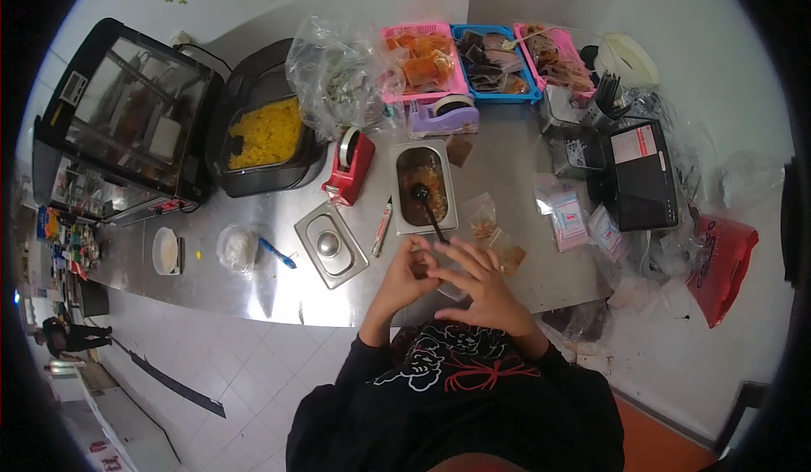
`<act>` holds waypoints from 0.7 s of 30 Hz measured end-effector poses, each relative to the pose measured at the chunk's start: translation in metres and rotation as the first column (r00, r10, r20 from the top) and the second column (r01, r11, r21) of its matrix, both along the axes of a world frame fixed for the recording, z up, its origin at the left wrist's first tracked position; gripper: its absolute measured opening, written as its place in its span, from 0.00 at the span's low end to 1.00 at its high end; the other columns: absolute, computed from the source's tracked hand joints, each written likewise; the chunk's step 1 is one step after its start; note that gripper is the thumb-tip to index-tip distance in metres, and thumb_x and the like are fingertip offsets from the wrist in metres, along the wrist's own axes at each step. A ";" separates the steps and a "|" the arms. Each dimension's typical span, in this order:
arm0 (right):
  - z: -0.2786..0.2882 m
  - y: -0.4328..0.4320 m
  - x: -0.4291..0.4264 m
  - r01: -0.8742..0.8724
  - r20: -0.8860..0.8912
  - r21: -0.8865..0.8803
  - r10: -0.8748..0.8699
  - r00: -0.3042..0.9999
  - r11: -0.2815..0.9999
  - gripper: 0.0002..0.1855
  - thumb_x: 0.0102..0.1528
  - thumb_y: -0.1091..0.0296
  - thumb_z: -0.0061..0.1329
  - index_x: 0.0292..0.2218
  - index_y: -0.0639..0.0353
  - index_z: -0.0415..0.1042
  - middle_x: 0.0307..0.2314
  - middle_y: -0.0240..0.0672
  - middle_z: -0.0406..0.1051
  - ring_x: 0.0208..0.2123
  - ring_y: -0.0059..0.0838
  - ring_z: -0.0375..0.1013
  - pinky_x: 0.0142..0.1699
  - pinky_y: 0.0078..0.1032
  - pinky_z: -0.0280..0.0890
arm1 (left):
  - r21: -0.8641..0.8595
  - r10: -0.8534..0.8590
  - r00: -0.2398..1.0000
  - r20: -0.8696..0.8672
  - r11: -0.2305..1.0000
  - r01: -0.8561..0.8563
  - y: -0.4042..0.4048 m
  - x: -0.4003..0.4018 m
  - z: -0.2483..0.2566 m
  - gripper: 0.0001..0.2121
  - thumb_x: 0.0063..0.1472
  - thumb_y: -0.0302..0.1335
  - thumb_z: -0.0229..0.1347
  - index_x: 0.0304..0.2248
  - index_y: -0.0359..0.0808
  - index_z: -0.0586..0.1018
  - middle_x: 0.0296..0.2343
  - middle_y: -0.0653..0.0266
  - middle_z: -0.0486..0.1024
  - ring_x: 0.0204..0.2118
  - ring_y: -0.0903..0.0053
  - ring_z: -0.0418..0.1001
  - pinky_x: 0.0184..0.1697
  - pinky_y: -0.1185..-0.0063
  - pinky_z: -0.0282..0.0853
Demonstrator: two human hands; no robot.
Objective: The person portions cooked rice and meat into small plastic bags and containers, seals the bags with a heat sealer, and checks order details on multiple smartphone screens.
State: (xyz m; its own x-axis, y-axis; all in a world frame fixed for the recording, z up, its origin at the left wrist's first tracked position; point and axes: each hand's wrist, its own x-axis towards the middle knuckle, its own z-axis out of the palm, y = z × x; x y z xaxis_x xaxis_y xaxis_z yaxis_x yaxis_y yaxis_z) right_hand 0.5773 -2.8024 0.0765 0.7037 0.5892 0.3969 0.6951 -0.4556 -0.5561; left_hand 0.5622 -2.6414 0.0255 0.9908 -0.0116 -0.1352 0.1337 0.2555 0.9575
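Both hands are close together at the front edge of a steel table. My left hand [405, 277] has its thumb and index finger curled together, near a clear plastic bag [451, 287] that shows between the hands. My right hand [485, 285] has its fingers spread over that bag; which hand grips it is hard to tell. Just beyond stands a steel food pan [454, 209] of brownish sauce, with a black ladle [431, 209] resting in it. Right of the pan lie small filled bags [483, 222]. The steel pan lid [331, 245] and a marker [381, 228] lie left.
Red [350, 168] and purple [445, 120] tape dispensers stand behind. Pink [423, 27] and blue [500, 98] baskets hold sachets. A black cooker [218, 149] with yellow rice and a glass display warmer [136, 111] stand left. A black device [643, 187] is at right. A person [66, 337] is far left.
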 end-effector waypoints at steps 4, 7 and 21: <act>-0.055 -0.042 -0.002 -0.010 -0.381 0.229 0.099 0.919 0.973 0.17 0.40 0.75 0.50 0.35 0.58 0.64 0.32 0.33 0.65 0.37 0.28 0.64 0.43 0.27 0.55 | 0.196 -0.431 0.899 -0.076 0.877 0.438 0.008 0.017 0.010 0.22 0.39 0.18 0.57 0.36 0.36 0.63 0.26 0.65 0.64 0.28 0.82 0.66 0.30 0.85 0.63; -0.092 -0.056 -0.008 0.190 -0.690 0.464 0.218 0.690 0.865 0.20 0.41 0.78 0.49 0.38 0.59 0.60 0.33 0.33 0.65 0.37 0.24 0.63 0.42 0.23 0.58 | 0.794 -0.281 0.916 0.286 0.605 -0.062 0.012 0.039 -0.008 0.22 0.37 0.20 0.57 0.36 0.39 0.66 0.29 0.61 0.63 0.33 0.68 0.65 0.33 0.76 0.62; -0.102 -0.054 0.020 0.006 -0.708 0.702 0.698 -0.103 0.713 0.32 0.42 0.80 0.48 0.48 0.62 0.51 0.43 0.41 0.58 0.43 0.27 0.61 0.46 0.23 0.57 | 0.678 -0.065 0.915 0.398 0.693 -0.245 0.022 0.116 -0.037 0.05 0.52 0.23 0.46 0.24 0.30 0.71 0.22 0.56 0.66 0.28 0.63 0.67 0.30 0.77 0.61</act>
State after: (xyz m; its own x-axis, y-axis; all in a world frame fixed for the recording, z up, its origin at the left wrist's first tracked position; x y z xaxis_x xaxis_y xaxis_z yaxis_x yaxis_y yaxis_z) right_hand 0.5976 -2.8562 -0.0258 0.3261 0.9382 -0.1158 -0.6274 0.1232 -0.7689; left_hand 0.6779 -2.6195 -0.0113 0.9527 0.0243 0.3029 -0.2469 -0.5190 0.8183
